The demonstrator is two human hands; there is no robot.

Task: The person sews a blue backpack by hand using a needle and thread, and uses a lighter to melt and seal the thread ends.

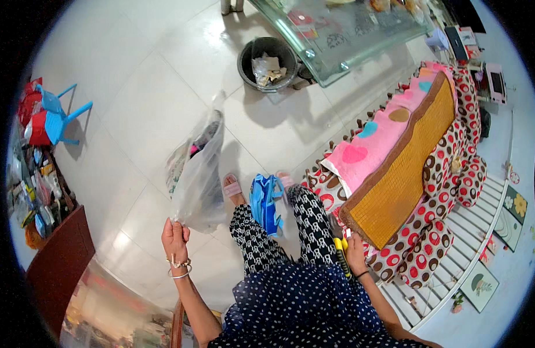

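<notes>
My left hand (176, 236) is closed on the gathered edge of a clear plastic bag (200, 188). The bag hangs stretched out over the floor, with dark, pink and patterned items showing dimly inside. My right hand (355, 255) is closed at my right thigh, around a tool with yellow-and-black handles (340, 250). Its grey head points away from me, and its exact kind is hard to make out. A small white piece shows by the fingertips. Between my feet on the floor is a blue bag (265, 203) with lighter straps.
To the right stands a sofa in dotted covers (447, 174), with a tan mat (403, 185) and pink cloth (360, 152). A black bin (244, 65) holding wrappers stands near a glass table (337, 43). Far left are a blue chair (55, 119) and cluttered goods (42, 185).
</notes>
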